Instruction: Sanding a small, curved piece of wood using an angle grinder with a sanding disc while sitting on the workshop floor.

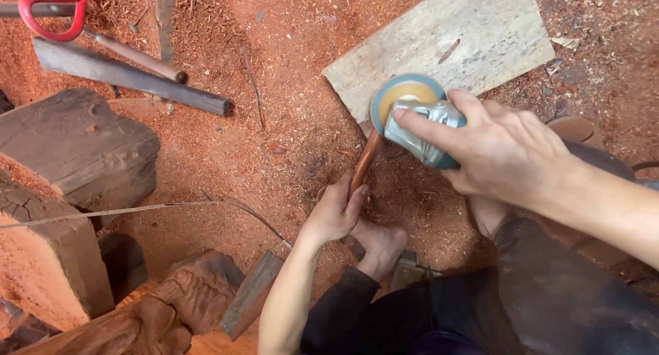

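**A:** Left to right: wood blocks (75,149) at 9 o'clock, sawdust (274,135) everywhere, left hand (336,214) wrapped around a thin reddish stick (364,164) dead centre, propped on a bare foot (381,248).

**B:** And the right hand (504,152) at 3 o'clock, fingers clamped on the grinder (412,118), disc touching the stick's top end?

**A:** Yep. I reckon if the disc grabs, that stick could kick out, with fingers and toes close by.
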